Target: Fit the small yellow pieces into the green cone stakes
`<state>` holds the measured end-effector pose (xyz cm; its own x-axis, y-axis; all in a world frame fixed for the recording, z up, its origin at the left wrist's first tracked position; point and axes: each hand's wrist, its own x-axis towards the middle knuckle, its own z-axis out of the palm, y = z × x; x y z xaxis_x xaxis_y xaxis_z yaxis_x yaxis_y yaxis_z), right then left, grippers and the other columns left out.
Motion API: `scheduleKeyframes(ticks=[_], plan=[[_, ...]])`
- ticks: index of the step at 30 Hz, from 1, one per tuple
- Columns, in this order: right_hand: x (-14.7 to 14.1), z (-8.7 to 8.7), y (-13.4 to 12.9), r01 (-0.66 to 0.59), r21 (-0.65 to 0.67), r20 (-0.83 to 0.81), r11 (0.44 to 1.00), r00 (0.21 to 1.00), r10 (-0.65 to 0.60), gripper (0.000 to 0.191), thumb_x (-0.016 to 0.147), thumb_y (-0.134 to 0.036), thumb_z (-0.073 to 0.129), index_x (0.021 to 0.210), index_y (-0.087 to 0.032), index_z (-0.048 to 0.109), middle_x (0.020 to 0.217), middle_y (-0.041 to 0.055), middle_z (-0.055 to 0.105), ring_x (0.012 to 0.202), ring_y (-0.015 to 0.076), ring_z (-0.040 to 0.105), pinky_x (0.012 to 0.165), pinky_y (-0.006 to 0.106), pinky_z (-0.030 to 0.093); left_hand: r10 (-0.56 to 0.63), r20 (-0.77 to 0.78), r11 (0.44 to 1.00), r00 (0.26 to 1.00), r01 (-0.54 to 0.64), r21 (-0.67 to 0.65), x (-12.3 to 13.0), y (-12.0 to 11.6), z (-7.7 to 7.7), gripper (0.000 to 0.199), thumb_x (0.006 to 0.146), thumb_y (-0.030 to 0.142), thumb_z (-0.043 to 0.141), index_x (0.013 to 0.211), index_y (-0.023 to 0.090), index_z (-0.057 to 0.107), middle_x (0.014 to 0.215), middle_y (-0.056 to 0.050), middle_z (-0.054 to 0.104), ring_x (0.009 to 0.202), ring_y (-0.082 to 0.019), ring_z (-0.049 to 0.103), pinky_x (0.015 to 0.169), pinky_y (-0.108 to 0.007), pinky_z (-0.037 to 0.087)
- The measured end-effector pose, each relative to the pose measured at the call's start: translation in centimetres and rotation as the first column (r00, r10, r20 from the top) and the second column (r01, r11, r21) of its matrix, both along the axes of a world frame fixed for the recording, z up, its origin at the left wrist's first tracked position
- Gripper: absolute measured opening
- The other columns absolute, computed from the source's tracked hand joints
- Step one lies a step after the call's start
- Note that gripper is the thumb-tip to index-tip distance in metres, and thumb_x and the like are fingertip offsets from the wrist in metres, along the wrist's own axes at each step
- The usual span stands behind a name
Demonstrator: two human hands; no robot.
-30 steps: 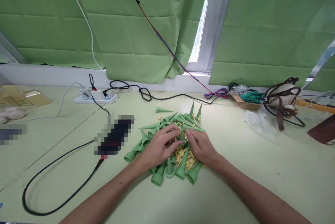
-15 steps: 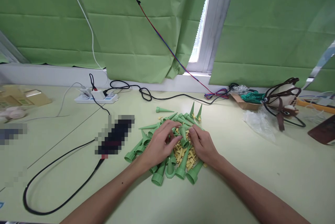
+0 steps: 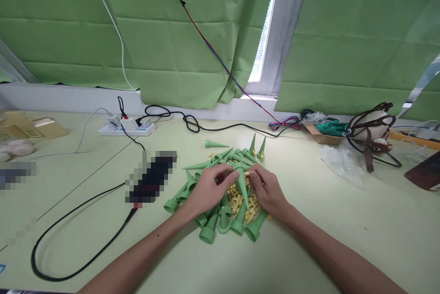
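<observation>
My left hand (image 3: pixel 211 188) grips a green plastic cone spike (image 3: pixel 243 189) by its wide end, the narrow tip pointing down toward me. Close on its other side, my right hand (image 3: pixel 270 189) pinches a small yellow plastic valve piece (image 3: pixel 246 173), held against or just beside the spike's wide end; I cannot tell whether the two touch. Beneath both hands lies a heap of loose yellow valve pieces (image 3: pixel 252 209), ringed by several green spikes (image 3: pixel 208 230). Behind the heap, two spikes (image 3: pixel 262 148) stand tip up with yellow pieces at their bases.
A single green spike (image 3: pixel 216 144) lies farther back on the table. To the left are a blurred dark device (image 3: pixel 153 179) with a black cable and a white power strip (image 3: pixel 127 129). Clear plastic bags (image 3: pixel 340 161), a cardboard box (image 3: pixel 323 133) and a bag with brown straps (image 3: pixel 371 129) sit at right.
The spike in my left hand has turned over, from wide end toward me to tip toward me. The yellow piece between my right fingertips now shows. My right arm stays almost in place.
</observation>
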<state>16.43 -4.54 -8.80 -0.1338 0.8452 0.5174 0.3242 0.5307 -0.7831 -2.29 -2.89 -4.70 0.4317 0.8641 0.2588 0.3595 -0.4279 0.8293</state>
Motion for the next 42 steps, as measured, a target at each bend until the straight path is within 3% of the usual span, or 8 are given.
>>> scheduleKeyframes(ticks=[4, 14, 21, 30, 42], plan=[[-0.02, 0.14, 0.02, -0.004, -0.007, 0.031, 1.000, 1.000, 0.004, 0.033, 0.102, -0.040, 0.034, 0.077, -0.021, 0.045, 0.058, -0.0051, 0.040, 0.051, 0.0115, 0.037, 0.052, 0.025, 0.032, -0.021, 0.014, 0.998, 1.000, 0.021, -0.061, -0.01, -0.03, -0.05, 0.033, 0.094, 0.044, 0.052, 0.074, 0.018, 0.048, 0.067, 0.004, 0.037, 0.064, -0.012, 0.036, 0.057, -0.023, 0.030], [0.00, 0.22, 0.09, 0.013, 0.020, 0.094, 1.000, 0.995, -0.015, 0.031, 0.103, -0.036, 0.033, 0.076, -0.022, 0.042, 0.062, -0.0040, 0.041, 0.055, 0.0122, 0.037, 0.055, 0.026, 0.031, -0.018, 0.040, 0.995, 0.999, 0.022, -0.101, -0.07, 0.10, -0.26, 0.030, 0.090, 0.043, 0.057, 0.075, 0.018, 0.049, 0.067, 0.004, 0.035, 0.064, -0.012, 0.033, 0.056, -0.023, 0.029], [-0.01, 0.35, 0.02, 0.023, 0.045, 0.106, 0.999, 0.994, -0.028, 0.033, 0.102, -0.035, 0.033, 0.072, -0.023, 0.034, 0.059, -0.0054, 0.037, 0.052, 0.0116, 0.033, 0.053, 0.026, 0.029, 0.001, 0.025, 1.000, 1.000, -0.001, 0.007, -0.12, -0.05, -0.21, 0.024, 0.089, 0.040, 0.061, 0.086, 0.017, 0.060, 0.075, 0.001, 0.051, 0.067, -0.013, 0.045, 0.061, -0.024, 0.037], [-0.10, 0.72, -0.02, 0.043, 0.071, 0.132, 0.997, 0.990, -0.052, 0.036, 0.103, -0.034, 0.031, 0.069, -0.022, 0.033, 0.059, -0.0046, 0.037, 0.051, 0.0112, 0.033, 0.052, 0.027, 0.027, -0.013, 0.031, 0.992, 0.999, 0.009, 0.129, -0.17, -0.12, -0.50, 0.030, 0.088, 0.039, 0.065, 0.110, 0.019, 0.063, 0.083, -0.001, 0.056, 0.070, -0.014, 0.054, 0.061, -0.026, 0.044], [-0.31, 0.80, -0.18, 0.036, 0.081, 0.127, 0.996, 0.991, -0.047, 0.040, 0.102, -0.031, 0.030, 0.063, -0.022, 0.032, 0.052, -0.0048, 0.033, 0.046, 0.0102, 0.030, 0.049, 0.028, 0.024, -0.115, 0.042, 0.959, 0.992, 0.100, 0.267, -0.13, -0.48, -0.37, 0.028, 0.090, 0.026, 0.064, 0.117, 0.020, 0.059, 0.093, -0.003, 0.056, 0.067, -0.012, 0.052, 0.058, -0.024, 0.045]])
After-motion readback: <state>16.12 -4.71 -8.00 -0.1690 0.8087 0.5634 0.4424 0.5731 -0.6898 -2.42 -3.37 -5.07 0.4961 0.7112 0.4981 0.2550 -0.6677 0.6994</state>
